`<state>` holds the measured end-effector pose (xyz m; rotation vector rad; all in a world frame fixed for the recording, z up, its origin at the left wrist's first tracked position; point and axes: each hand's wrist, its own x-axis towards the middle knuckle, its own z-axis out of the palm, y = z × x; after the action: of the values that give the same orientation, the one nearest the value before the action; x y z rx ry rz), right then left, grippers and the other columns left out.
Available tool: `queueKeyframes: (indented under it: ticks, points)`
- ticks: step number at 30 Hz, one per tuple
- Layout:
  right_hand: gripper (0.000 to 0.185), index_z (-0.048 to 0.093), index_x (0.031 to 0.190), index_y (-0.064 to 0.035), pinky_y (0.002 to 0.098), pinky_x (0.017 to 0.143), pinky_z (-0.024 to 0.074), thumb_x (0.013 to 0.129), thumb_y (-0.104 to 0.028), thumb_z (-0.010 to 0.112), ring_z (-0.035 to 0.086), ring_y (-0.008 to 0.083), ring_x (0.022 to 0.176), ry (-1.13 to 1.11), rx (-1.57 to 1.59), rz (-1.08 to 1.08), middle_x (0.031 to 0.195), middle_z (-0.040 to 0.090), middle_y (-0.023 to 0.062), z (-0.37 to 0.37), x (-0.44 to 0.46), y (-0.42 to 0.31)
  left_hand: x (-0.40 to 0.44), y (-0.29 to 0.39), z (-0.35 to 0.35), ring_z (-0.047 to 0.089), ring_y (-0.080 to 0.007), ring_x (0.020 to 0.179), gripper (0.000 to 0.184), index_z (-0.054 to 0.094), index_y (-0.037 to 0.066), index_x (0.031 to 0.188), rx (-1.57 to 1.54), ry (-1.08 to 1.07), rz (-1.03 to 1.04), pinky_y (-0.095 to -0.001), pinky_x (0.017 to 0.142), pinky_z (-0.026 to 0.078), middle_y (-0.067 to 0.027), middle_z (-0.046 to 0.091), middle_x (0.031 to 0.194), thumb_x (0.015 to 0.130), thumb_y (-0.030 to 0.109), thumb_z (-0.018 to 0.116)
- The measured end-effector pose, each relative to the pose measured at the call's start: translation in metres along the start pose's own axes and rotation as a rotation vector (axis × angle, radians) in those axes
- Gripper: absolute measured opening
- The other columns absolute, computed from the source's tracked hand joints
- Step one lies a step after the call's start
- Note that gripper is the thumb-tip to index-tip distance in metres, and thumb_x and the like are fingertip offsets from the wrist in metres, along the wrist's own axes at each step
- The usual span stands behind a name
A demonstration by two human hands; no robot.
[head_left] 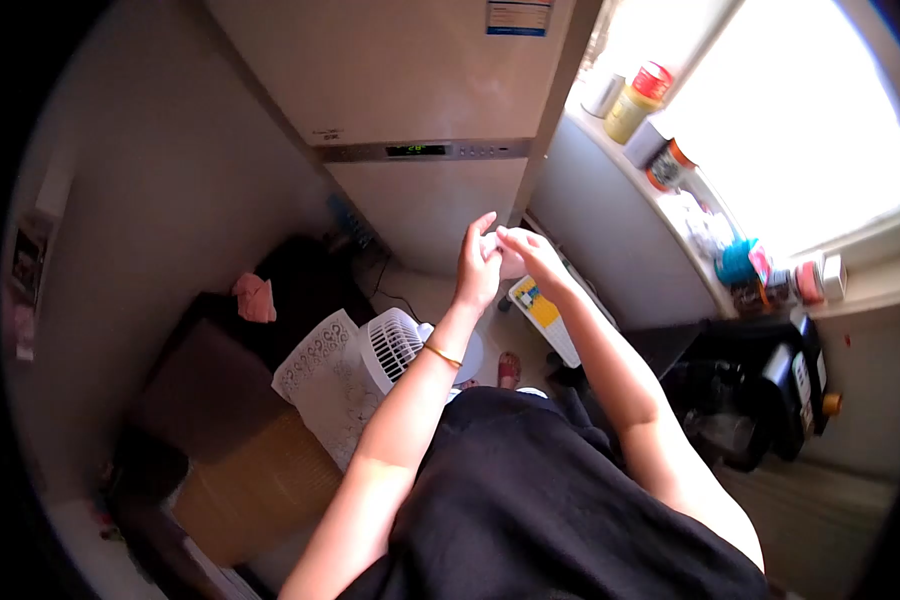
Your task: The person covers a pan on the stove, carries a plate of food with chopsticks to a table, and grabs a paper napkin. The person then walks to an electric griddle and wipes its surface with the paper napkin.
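Observation:
Both of my hands are raised together in front of the lower door of a tall fridge (440,210). My left hand (478,262) has its index finger raised and its other fingers bent around a small pale, whitish thing (511,262) that looks like tissue or cloth. My right hand (538,255) reaches over the same pale thing from the other side, its fingers bent and pressed on it. A gold bangle (442,354) circles my left wrist. The exact shape of the pale thing is partly hidden by my fingers.
A white fan (392,345) stands below my left forearm, beside a patterned white cloth (315,365). A pink cloth (255,298) lies further left. Jars and a red-lidded can (632,112) line the windowsill. A yellow-and-white box (545,318) and a black machine (770,390) are at right.

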<state>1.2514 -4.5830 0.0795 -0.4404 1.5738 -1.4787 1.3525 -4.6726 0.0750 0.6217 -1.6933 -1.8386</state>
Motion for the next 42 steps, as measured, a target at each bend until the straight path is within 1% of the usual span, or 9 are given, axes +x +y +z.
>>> queueKeyframes:
  ticks: [1,4,7,12,13,22,33,41,42]
  points:
    - [0.029,0.065,0.1,-0.0067,0.0235,0.077,0.0438,0.088,-0.033,0.063,0.056,0.0081,0.085,0.031,0.114,-0.02,0.091,0.064,0.0003,0.009,-0.027,-0.005,-0.013,0.001,0.001,0.047,-0.024,0.122,0.055,0.046,0.006,0.13,0.026,-0.041,0.009,-0.0333,0.103,0.037,-0.0144,0.049,0.131,0.078,-0.012,0.048]
    - [0.023,0.064,0.101,-0.0067,0.0229,0.075,0.0451,0.09,-0.027,0.062,0.057,0.0074,0.083,0.102,0.211,-0.089,0.093,0.064,-0.0002,0.006,-0.066,0.034,-0.048,0.012,0.007,0.049,-0.0241,0.118,0.053,0.047,0.006,0.13,0.108,-0.172,0.08,-0.0327,0.1,0.039,-0.0137,0.052,0.129,0.079,-0.009,0.049]
    - [0.02,0.065,0.1,-0.0051,0.0217,0.071,0.0452,0.092,-0.023,0.06,0.057,0.007,0.079,0.232,0.298,-0.111,0.09,0.065,-0.0002,0.009,-0.127,0.041,-0.086,0.022,0.021,0.046,-0.0229,0.123,0.051,0.045,0.003,0.131,0.121,-0.332,-0.016,-0.0334,0.105,0.034,-0.0159,0.05,0.129,0.082,-0.008,0.051]
    - [0.022,0.065,0.099,-0.0025,0.0223,0.074,0.0462,0.095,-0.022,0.056,0.058,0.0078,0.081,0.41,0.37,-0.28,0.09,0.066,0.0022,0.003,-0.224,0.063,-0.147,0.025,0.056,0.051,-0.0194,0.118,0.049,0.039,0.004,0.134,-0.108,-0.647,-0.195,-0.0308,0.1,0.042,-0.0142,0.052,0.128,0.086,-0.005,0.05]
    - [0.022,0.065,0.099,-0.0021,0.0224,0.075,0.0465,0.096,-0.022,0.055,0.059,0.008,0.081,0.437,0.397,-0.317,0.091,0.067,0.0025,0.002,-0.245,0.066,-0.161,0.033,0.065,0.053,-0.0185,0.115,0.045,0.045,0.004,0.13,-0.196,-0.69,-0.266,-0.0295,0.099,0.042,-0.0125,0.055,0.123,0.086,-0.006,0.051]
    - [0.022,0.065,0.095,-0.0022,0.0237,0.077,0.0462,0.097,-0.02,0.053,0.058,0.0075,0.083,0.924,0.407,-0.449,0.092,0.067,0.0018,0.009,-0.435,0.133,-0.301,0.035,0.139,0.056,-0.0129,0.105,0.036,0.056,0.002,0.119,-0.067,-1.303,-0.295,-0.0249,0.092,0.044,-0.0062,0.06,0.113,0.084,-0.006,0.054]
    - [0.023,0.064,0.097,-0.0061,0.0214,0.069,0.044,0.096,-0.028,0.055,0.055,0.0047,0.078,1.408,0.468,-0.309,0.086,0.062,-0.0024,0.069,-0.674,0.27,-0.558,0.025,0.186,0.057,-0.0107,0.097,0.035,0.055,0.001,0.118,0.02,-1.733,-0.309,-0.0227,0.083,0.046,-0.0048,0.061,0.107,0.084,-0.004,0.055]
    - [0.031,0.064,0.094,-0.0027,0.0264,0.061,0.0436,0.092,-0.033,0.06,0.053,0.0072,0.07,1.873,0.617,-0.207,0.078,0.061,-0.0014,0.157,-0.803,0.345,-0.729,0.02,0.184,0.056,-0.0093,0.09,0.034,0.055,0.002,0.118,0.09,-2.121,-0.361,-0.022,0.077,0.046,-0.0031,0.06,0.104,0.085,-0.004,0.055]
    - [0.031,0.064,0.094,-0.0026,0.0266,0.061,0.0437,0.092,-0.033,0.06,0.053,0.0074,0.069,1.922,0.64,-0.232,0.078,0.061,-0.0013,0.166,-0.816,0.35,-0.745,0.016,0.186,0.056,-0.0133,0.102,0.035,0.053,0.001,0.121,0.121,-2.203,-0.357,-0.026,0.087,0.046,-0.0047,0.059,0.11,0.086,-0.002,0.056]
